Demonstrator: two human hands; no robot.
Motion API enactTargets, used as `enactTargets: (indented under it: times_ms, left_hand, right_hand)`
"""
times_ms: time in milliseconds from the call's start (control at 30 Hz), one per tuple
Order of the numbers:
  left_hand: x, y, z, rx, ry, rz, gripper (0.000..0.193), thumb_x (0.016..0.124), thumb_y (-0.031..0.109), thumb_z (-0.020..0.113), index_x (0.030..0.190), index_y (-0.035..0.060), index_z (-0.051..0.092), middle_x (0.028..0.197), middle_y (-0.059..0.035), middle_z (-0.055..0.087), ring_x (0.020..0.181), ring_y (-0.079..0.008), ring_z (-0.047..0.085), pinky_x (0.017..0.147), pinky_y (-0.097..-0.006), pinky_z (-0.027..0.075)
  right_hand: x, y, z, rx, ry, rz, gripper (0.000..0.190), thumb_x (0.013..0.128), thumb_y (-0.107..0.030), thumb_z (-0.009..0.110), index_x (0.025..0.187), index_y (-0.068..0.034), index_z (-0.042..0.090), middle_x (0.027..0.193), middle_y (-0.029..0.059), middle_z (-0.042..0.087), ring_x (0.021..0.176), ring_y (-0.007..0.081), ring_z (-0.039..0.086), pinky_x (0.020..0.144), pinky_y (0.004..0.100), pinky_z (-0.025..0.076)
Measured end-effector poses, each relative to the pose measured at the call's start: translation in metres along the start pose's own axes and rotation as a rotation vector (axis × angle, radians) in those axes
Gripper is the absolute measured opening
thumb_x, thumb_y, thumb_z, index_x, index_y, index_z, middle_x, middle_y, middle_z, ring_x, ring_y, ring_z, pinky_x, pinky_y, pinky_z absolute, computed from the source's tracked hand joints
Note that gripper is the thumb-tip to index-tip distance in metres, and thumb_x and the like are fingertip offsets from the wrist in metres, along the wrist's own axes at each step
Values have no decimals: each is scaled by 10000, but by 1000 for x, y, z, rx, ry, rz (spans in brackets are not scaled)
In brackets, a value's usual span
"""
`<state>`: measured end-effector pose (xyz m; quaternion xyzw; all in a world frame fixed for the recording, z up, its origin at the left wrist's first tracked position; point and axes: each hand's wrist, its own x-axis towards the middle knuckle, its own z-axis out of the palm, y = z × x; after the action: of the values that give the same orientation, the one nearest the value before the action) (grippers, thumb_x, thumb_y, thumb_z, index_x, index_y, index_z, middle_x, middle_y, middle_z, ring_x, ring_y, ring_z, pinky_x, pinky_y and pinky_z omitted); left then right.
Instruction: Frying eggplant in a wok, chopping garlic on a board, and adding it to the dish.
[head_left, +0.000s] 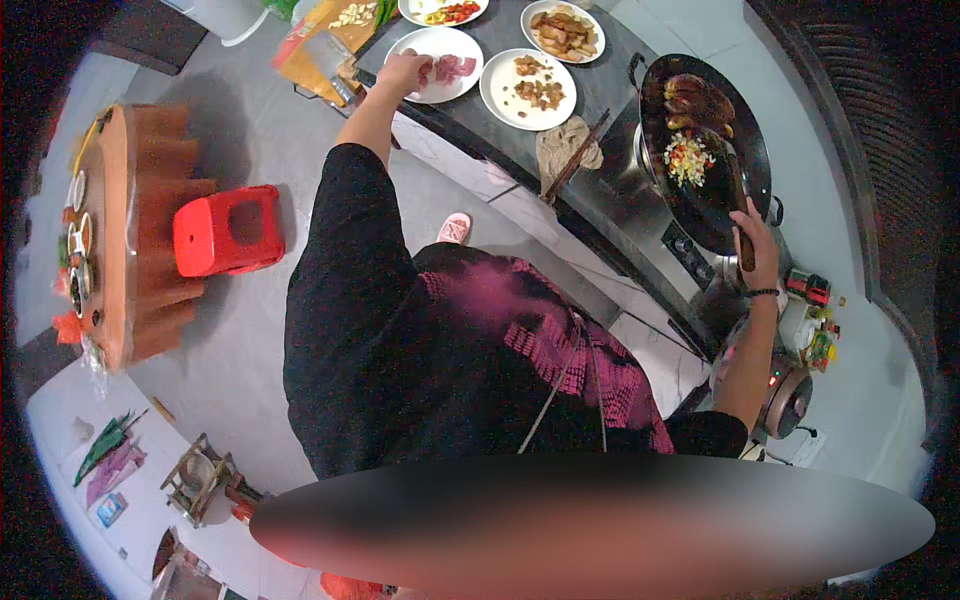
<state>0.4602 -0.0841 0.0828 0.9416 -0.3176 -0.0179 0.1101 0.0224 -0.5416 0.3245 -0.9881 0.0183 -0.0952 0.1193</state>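
My left hand (405, 71) is at the left side of a white plate (459, 93) that bears slices of raw meat (454, 69). Its fingers reach the meat, but whether they pinch a slice or the rim is hidden. Around a wooden handle, my right hand (756, 244) grips a spatula (738, 180), whose far end rests inside a black wok (709, 214). Chopped garlic and chilli (688, 160) lie in a heap in the wok. Large browned pieces of food (697, 103) sit above the heap on the wok's far side.
More plates hold browned bits (540, 94), cooked slices (564, 34) and cut peppers (450, 13). Chopsticks (577, 157) lie across a cloth (555, 146) beside the stove. A cleaver (330, 64) rests on the cutting board (307, 41). A red stool (225, 231) stands at left.
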Motion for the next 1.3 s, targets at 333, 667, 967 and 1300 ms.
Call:
enactTargets:
  times_ms: [333,667,967,1300]
  left_hand:
    - [15,-33,-2,-1066,-53,-516,128,705,110,603,817,48,603,780,-74,617,731,-182,600,633,-270,483]
    - [76,54,-64,-1920,-464,400,109,781,165,569,709,95,526,762,-1,511,718,-110,481,625,-208,400]
    - [89,345,-101,-1311,-568,400,83,799,123,543,765,54,577,702,-69,594,645,-201,576,595,-321,460]
    - [98,473,-19,-493,9,525,249,646,188,612,892,159,632,836,-105,623,818,-266,592,725,-368,465]
  right_hand:
    - [8,-5,5,-80,22,-5,273,738,12,550,977,-118,564,1195,138,481,964,287,547,790,317,433]
    - [-2,11,-7,15,-199,181,476,636,-8,589,1091,-128,520,1277,138,398,1102,280,467,896,314,383]
    - [11,57,9,-62,-45,-30,411,653,7,611,1023,-154,531,1205,129,455,1083,290,468,851,334,421]
    - [17,49,3,-29,-31,-90,201,769,-91,537,967,-121,550,1158,173,487,1072,325,458,837,377,406]
